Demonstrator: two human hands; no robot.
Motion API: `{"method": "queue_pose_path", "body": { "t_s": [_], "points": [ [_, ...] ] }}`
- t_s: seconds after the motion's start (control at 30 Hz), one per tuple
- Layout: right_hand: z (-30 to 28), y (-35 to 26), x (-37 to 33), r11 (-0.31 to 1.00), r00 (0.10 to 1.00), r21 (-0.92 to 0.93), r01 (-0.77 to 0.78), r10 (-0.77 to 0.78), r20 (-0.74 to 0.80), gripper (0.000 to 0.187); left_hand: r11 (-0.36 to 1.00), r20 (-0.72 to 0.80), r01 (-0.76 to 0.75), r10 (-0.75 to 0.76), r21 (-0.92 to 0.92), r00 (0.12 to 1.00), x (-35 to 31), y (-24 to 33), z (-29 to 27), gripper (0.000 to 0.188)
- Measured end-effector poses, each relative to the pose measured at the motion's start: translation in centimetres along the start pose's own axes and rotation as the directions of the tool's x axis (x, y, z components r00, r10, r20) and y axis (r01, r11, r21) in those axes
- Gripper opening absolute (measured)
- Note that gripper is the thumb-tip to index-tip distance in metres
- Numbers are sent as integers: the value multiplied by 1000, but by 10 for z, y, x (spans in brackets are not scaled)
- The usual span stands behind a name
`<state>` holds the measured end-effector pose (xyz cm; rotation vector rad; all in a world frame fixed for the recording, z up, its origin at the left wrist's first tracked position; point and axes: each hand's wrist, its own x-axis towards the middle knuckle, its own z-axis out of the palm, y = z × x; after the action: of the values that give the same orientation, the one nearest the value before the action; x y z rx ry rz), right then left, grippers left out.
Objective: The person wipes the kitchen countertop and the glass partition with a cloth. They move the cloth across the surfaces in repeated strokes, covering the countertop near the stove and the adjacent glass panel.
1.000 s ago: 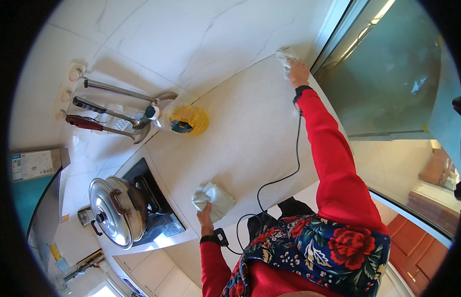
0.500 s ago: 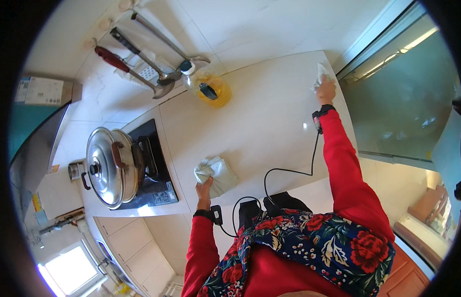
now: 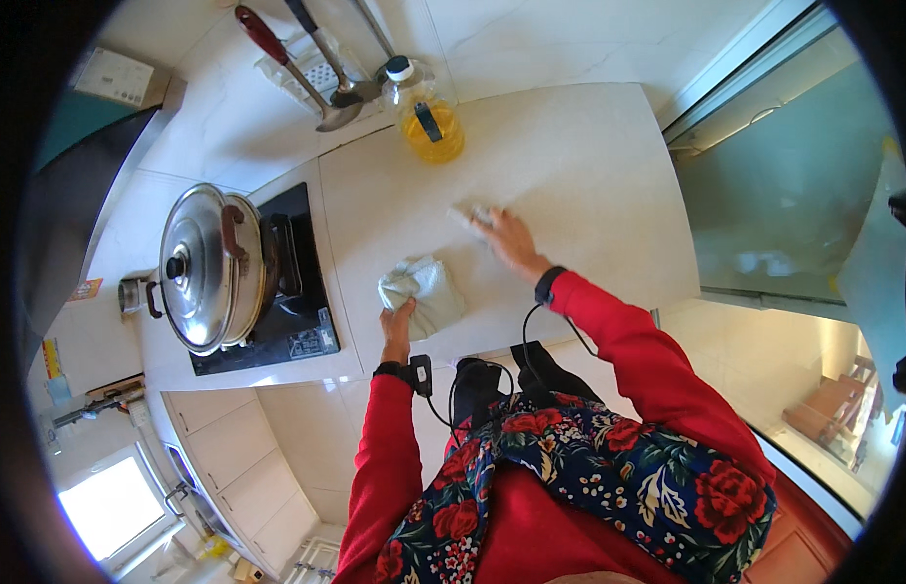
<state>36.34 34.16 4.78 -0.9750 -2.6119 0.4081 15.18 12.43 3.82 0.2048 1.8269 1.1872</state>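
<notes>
A pale green folded cloth (image 3: 431,300) lies on the light countertop (image 3: 599,185) near its front edge. My left hand (image 3: 396,329) grips its left side, with the thumb on top and the other fingers mostly hidden. Farther right, over the middle of the counter, my right hand (image 3: 513,240) presses a small crumpled white cloth (image 3: 462,215) to the surface. Motion smears that hand's fingertips, and most of the white cloth is under or beside them. Dark bands with cables circle both wrists.
Toward the back wall stands a jug of yellow oil (image 3: 433,133) with a dark handle. At left, a lidded steel pot (image 3: 202,268) sits on a black cooktop (image 3: 312,326). Ladles (image 3: 341,117) hang behind. A glass panel (image 3: 784,204) borders the counter's right end.
My right hand has swept leftward and nearer from the counter's far right corner, with the white cloth. My left hand stays on the green cloth. The whole view has shifted slightly.
</notes>
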Motion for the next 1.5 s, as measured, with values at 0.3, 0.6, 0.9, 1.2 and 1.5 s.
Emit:
{"method": "queue_pose_path", "body": {
  "t_s": [0.3,0.6,0.9,1.2,1.5],
  "points": [
    [-47,72,-122,961,965,-112,-252,241,-101,51,980,216,29,15,-197,976,-25,2,-25,47],
    [-83,137,-194,267,336,-223,-938,860,-384,30,934,151,72,-20,-349,988,-108,5,-138,49],
    [-8,-37,-115,809,837,-216,-547,524,-156,35,838,15,-149,184,-525,983,-159,-42,-215,47],
    [82,-205,-56,1000,996,-25,-3,5,84,46,725,-172,-183,89,-665,981,-175,-83,-289,48],
    [112,-259,-19,868,839,416,273,-426,338,26,572,-274,-222,-5,-790,962,-198,-112,-335,48]
  ]
}}
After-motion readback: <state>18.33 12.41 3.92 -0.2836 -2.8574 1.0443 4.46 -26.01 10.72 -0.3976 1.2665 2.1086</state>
